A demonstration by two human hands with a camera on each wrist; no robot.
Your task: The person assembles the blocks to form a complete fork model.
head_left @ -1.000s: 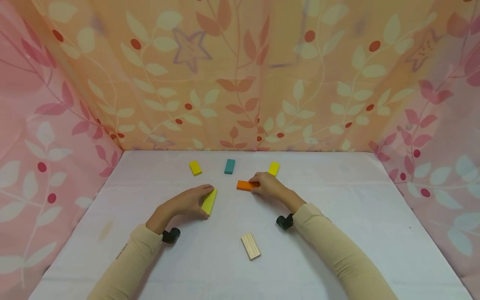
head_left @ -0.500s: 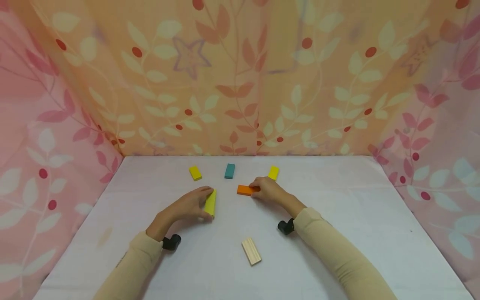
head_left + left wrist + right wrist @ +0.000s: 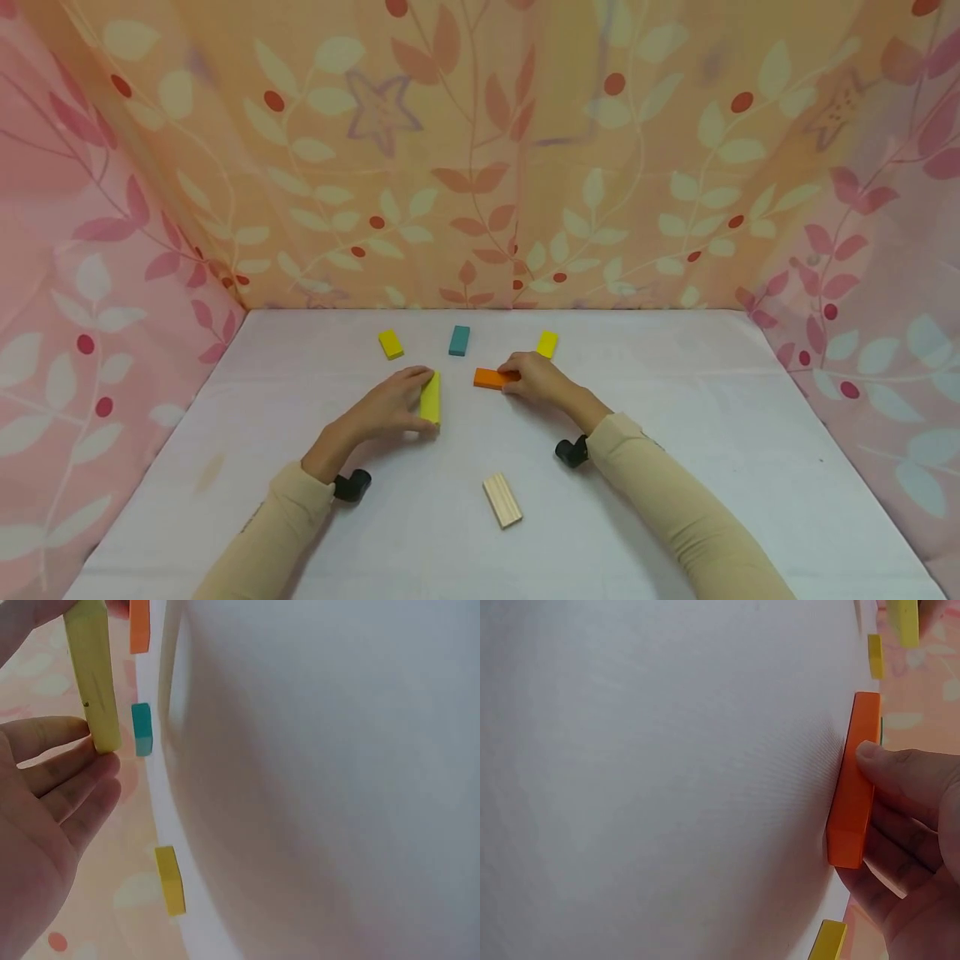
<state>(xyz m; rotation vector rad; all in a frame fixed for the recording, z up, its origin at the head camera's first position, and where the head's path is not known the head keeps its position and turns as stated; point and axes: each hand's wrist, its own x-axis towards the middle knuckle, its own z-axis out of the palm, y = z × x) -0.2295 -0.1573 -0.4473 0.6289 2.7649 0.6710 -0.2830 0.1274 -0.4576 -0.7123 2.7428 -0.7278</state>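
My left hand (image 3: 378,407) pinches a light-yellow wooden block (image 3: 431,398) by its two ends, thumb at the near end and fingers at the far end. In the left wrist view this yellow block (image 3: 94,682) is raised above the white cloth, with a small dark mark on its side. An orange block (image 3: 489,378) lies to the right of it, its long side running left to right. My right hand (image 3: 542,380) grips the orange block's right end; in the right wrist view the thumb presses on the orange block (image 3: 853,787) and the other fingers are partly hidden behind it.
Toward the back of the white-clothed table (image 3: 675,467) lie a yellow block (image 3: 391,344), a teal block (image 3: 459,340) and another yellow block (image 3: 548,342) close behind the right hand. A plain wooden block (image 3: 502,500) lies nearer the front. Patterned cloth walls (image 3: 480,167) surround the table.
My left hand has carried the light-yellow block a little to the right and turned it so that its length points more straight away from me. The right hand and orange block stay nearly still.
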